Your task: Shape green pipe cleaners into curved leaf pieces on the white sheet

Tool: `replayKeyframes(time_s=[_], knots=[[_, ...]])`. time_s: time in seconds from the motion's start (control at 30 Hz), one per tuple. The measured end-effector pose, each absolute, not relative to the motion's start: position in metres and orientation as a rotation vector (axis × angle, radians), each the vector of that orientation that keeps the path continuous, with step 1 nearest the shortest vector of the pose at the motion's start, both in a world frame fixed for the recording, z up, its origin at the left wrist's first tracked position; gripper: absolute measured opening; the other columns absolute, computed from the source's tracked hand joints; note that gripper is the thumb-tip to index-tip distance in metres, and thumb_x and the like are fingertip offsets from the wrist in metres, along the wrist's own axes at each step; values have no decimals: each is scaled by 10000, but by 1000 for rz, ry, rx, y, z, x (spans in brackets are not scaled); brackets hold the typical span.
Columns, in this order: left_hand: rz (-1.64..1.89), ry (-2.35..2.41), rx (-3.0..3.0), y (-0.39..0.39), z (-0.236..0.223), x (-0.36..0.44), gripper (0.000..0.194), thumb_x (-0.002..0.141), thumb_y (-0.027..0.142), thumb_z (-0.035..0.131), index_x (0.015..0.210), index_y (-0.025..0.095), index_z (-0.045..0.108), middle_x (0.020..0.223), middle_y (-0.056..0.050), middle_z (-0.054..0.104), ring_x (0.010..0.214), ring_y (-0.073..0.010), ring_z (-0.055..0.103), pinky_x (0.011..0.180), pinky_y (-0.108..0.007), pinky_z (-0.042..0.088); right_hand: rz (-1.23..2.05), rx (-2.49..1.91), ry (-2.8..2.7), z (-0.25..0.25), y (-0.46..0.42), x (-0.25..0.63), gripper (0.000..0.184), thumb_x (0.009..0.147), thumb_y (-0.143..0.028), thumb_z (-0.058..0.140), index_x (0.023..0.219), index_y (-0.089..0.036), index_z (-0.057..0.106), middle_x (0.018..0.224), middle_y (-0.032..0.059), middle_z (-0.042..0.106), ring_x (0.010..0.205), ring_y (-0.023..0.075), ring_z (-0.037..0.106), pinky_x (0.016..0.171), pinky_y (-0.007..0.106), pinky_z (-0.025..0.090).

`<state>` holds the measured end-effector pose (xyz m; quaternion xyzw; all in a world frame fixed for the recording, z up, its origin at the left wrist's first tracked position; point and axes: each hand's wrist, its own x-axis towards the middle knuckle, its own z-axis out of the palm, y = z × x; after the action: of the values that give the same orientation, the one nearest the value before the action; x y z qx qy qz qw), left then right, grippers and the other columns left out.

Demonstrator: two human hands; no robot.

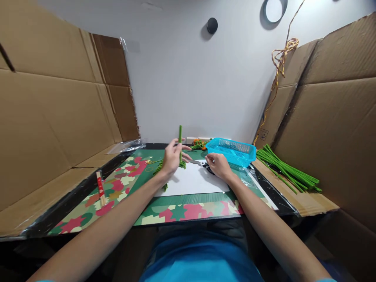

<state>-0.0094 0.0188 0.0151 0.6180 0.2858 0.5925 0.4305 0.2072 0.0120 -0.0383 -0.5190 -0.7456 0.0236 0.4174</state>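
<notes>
My left hand is raised over the white paper, holding an upright green fuzzy chenille stem with its other fingers spread. Below and behind that hand lie short green chenille pieces, partly covered by it. My right hand is at the paper's right side with its fingers curled together; what they may hold is hidden. Scissors with black handles lie right by it, blades pointing left, and the hand overlaps part of the handles. I cannot tell whether it grips them.
A blue plastic basket stands at the back right. Orange flowers with green leaves lie beside it. Long green stems rest on cardboard at right. A red-and-wood strip lies left. Cardboard walls flank the table.
</notes>
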Motion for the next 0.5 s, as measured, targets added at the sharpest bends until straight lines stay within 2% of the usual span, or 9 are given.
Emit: replayKeyframes(time_s=[0.13, 0.23, 0.33, 0.5], knots=[[1637, 773, 1531, 24, 25, -19, 194, 974, 286, 586, 1138, 183, 576, 820, -25, 707, 525, -136, 670, 419, -212, 517, -33, -1440, -1950, -34, 11, 209, 231, 958, -173, 525, 921, -202, 752, 939, 61, 743, 835, 196, 643, 697, 267, 370], [1612, 770, 1460, 23, 23, -17, 126, 968, 272, 588, 1077, 211, 579, 677, 62, 564, 381, -60, 465, 329, -134, 311, -31, -1534, -1995, -31, 11, 216, 272, 918, -106, 554, 1050, -217, 764, 1059, 67, 756, 921, 212, 657, 719, 269, 384], [1521, 774, 1421, 21, 19, -14, 132, 984, 292, 576, 1105, 251, 542, 611, 110, 455, 322, -37, 302, 320, -119, 167, -15, -1599, -2063, -31, 11, 222, 283, 918, -132, 596, 1125, -226, 764, 1132, 82, 757, 980, 239, 663, 726, 280, 393], [1408, 816, 1313, 18, 15, -13, 143, 1006, 349, 550, 1112, 276, 485, 594, 119, 452, 306, -41, 265, 330, -118, 131, -26, -1585, -2112, -31, 5, 224, 325, 906, -227, 611, 1201, -223, 746, 1165, 109, 732, 984, 267, 671, 727, 296, 399]])
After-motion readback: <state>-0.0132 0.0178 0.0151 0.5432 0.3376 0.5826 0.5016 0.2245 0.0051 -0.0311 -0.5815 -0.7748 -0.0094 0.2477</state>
